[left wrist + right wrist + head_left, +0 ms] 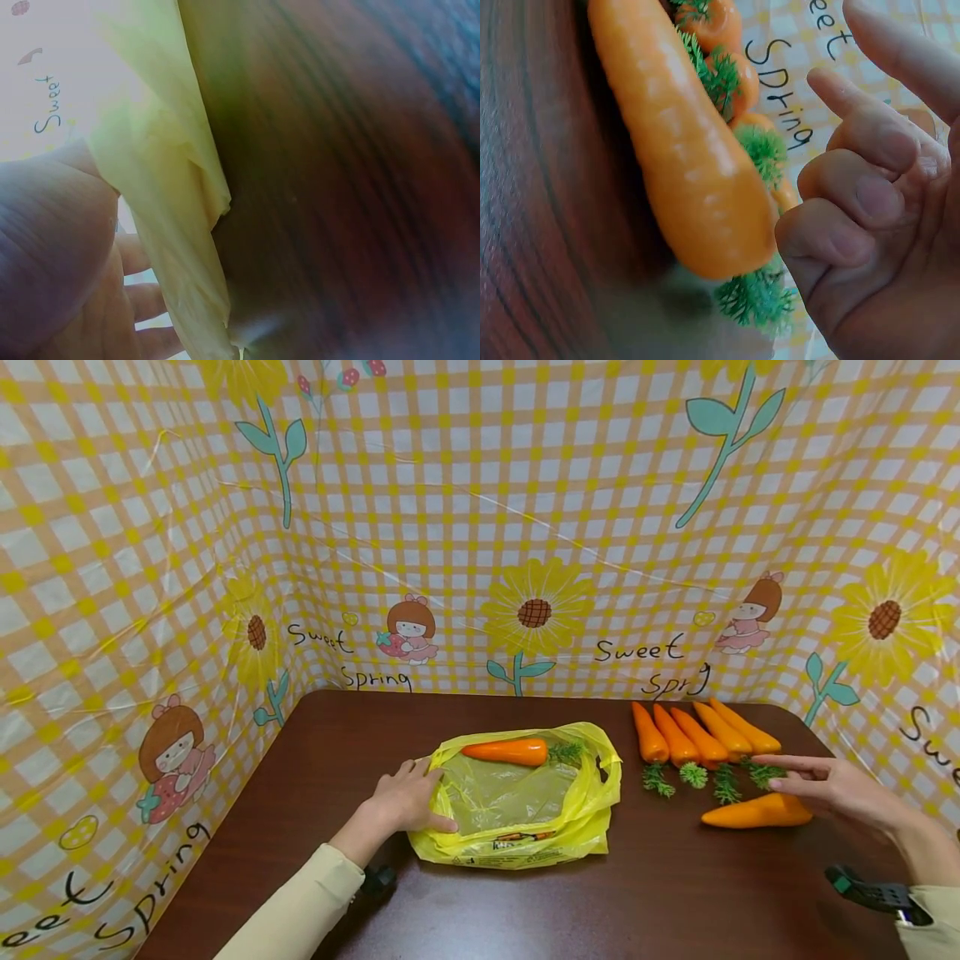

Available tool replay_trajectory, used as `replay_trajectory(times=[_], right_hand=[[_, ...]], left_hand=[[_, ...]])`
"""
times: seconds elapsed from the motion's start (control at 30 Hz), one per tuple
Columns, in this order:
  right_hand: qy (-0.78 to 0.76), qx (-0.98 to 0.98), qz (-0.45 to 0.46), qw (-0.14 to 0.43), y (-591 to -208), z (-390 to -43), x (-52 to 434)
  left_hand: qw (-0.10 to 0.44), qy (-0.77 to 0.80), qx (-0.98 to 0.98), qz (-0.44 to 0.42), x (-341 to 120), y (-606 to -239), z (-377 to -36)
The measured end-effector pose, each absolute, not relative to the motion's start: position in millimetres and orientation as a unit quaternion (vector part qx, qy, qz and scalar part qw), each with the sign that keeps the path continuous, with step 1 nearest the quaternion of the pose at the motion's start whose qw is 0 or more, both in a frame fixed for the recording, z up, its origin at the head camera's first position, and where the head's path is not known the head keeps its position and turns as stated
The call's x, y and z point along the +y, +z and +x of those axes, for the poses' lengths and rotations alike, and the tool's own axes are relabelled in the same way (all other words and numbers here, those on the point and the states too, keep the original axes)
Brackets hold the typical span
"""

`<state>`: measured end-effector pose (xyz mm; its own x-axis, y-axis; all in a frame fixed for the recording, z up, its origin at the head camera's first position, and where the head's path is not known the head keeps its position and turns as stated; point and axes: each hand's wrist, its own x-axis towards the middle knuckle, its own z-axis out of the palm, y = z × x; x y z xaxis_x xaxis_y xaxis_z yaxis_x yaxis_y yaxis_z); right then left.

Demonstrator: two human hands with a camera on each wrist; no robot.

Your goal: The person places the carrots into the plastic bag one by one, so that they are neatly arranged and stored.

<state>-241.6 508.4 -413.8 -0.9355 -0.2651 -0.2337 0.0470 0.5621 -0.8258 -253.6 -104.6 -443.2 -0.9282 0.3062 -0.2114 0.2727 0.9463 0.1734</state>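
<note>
A yellow plastic bag (517, 810) lies flat near the middle of the dark brown table (660, 893), its mouth spread open, and one orange carrot (504, 751) with a green leafy top lies inside it at the 12 o'clock edge, pointing toward 9 o'clock. The left hand (408, 797) rests at the bag's 9 o'clock side; its grip is a pinch on the bag's rim, the thumb lying over the plastic and the fingers at the edge, and the left wrist view shows the yellow film (176, 217) passing between palm (56, 255) and table. At 3 o'clock from the bag, apart from it, a loose carrot (757, 812) lies crosswise on the table with its tip toward 9 o'clock. The right hand (828, 785) hovers just over the thick end of this carrot, its grip wide and holding nothing, fingers stretched toward 9 o'clock; in the right wrist view the fingers (862, 195) are loosely bent beside the carrot (682, 142) without closing on it. At 12 o'clock from the loose carrot, five more carrots (701, 735) lie side by side in a row, tips toward the far wall and green tops (693, 775) toward the person. A yellow checked cloth (480, 527) printed with sunflowers, little figures and the words "Sweet Spring" stands around the table at 9, 12 and 3 o'clock.
</note>
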Motion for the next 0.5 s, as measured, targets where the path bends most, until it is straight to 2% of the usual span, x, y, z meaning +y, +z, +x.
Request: replay_trajectory(times=[0.23,0.5], right_hand=[[-0.488,0.850,-0.026,0.195,-421.0,-241.9,515.5],[-0.437,0.881,-0.019,0.179,-419.5,-240.0,519.7]], left_hand=[[0.120,0.075,0.979,0.146,-107.8,-444.7,-251.7],[0.121,0.070,0.979,0.146,-108.4,-445.2,-252.2]])
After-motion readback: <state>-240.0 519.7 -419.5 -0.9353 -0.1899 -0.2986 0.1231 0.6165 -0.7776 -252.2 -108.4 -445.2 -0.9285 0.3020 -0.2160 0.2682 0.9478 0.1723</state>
